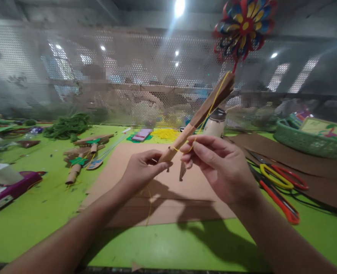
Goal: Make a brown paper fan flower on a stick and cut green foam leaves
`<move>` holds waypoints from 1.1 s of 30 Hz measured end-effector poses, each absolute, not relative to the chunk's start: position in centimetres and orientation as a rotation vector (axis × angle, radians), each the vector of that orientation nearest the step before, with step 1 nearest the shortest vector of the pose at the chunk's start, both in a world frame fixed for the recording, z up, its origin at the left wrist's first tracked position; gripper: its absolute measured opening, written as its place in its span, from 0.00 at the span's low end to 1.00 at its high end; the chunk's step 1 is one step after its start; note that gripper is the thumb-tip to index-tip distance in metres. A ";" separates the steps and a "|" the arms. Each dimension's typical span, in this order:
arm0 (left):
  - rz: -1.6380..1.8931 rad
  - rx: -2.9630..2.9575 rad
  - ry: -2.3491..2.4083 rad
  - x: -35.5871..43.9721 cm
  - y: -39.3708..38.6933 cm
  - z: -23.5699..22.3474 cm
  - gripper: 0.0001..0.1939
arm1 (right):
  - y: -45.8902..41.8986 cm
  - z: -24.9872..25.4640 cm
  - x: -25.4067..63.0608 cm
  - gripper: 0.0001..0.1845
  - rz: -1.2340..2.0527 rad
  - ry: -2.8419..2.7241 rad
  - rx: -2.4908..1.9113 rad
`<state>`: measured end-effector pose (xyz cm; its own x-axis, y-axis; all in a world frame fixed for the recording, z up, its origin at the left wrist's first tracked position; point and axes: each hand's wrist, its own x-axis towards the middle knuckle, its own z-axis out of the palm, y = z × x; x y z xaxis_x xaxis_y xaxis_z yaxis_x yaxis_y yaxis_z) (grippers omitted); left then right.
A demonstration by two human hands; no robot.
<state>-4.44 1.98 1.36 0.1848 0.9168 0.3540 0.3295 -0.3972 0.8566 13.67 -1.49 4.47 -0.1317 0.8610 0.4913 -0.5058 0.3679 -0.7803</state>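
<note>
A brown stick (198,117) is held tilted above the green table (168,247), its lower end clamped between the left hand's (142,165) thumb and fingers. A yellow string (216,98) — run along the stick — is pinched by the right hand's (222,163) fingertips. Beneath, brown sheets (114,182) are laid; to the right, scissors (272,167) are seen.

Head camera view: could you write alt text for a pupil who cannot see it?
A person's left hand grips the lower end of a long brown piece, angled upward, while the right hand pinches yellow string running along it. Below, brown sheets lie on a green table, with scissors at the right.
</note>
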 end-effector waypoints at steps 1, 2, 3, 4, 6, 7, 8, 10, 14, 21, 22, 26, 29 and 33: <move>1.187 1.829 1.160 -4.4 1.9 1.6 0.10 | -1.5 4.7 13.6 0.04 1.209 -1.205 -0.386; 1.186 1.810 1.146 -4.3 1.9 1.8 0.11 | -1.5 4.8 13.5 0.04 1.189 -1.201 -0.385; 1.186 1.788 1.129 -4.2 1.8 2.0 0.11 | -1.4 4.9 13.5 0.04 1.168 -1.195 -0.383; 1.186 1.766 1.113 -4.1 1.8 2.2 0.12 | -1.4 4.9 13.4 0.05 1.148 -1.192 -0.382; 1.184 1.742 1.096 -4.0 1.7 2.3 0.12 | -1.2 4.8 13.3 0.05 1.109 -1.187 -0.389; 1.180 1.739 1.097 -4.0 1.7 2.4 0.12 | -1.1 4.8 13.2 0.04 1.095 -1.183 -0.395; 1.177 1.741 1.103 -4.0 1.6 2.4 0.11 | -1.0 4.7 13.2 0.04 1.085 -1.178 -0.401; 1.174 1.746 1.113 -4.1 1.6 2.3 0.11 | -1.0 4.6 13.1 0.04 1.077 -1.173 -0.411; 1.181 1.753 1.106 -4.4 2.0 2.1 0.11 | -1.2 4.6 13.0 0.04 1.065 -1.185 -0.423; 1.206 1.787 1.142 -4.8 2.6 1.5 0.13 | -1.7 4.9 13.2 0.04 1.018 -1.211 -0.441; 1.203 1.794 1.147 -4.8 2.5 1.5 0.13 | -1.7 4.9 13.2 0.04 1.006 -1.209 -0.442; 1.208 1.795 1.148 -4.8 2.4 1.6 0.13 | -1.7 4.8 13.2 0.03 0.959 -1.209 -0.461; 1.218 1.800 1.154 -4.8 2.3 1.7 0.13 | -1.7 4.8 13.2 0.03 0.942 -1.209 -0.470; 1.228 1.823 1.141 -4.9 2.4 1.7 0.12 | -1.9 4.9 13.2 0.03 0.938 -1.191 -0.456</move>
<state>-4.91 2.41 1.66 0.1816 0.9119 0.3681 0.2999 -0.4079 0.8624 13.21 -1.85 4.91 0.0717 0.8120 0.5793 -0.3728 0.5605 -0.7395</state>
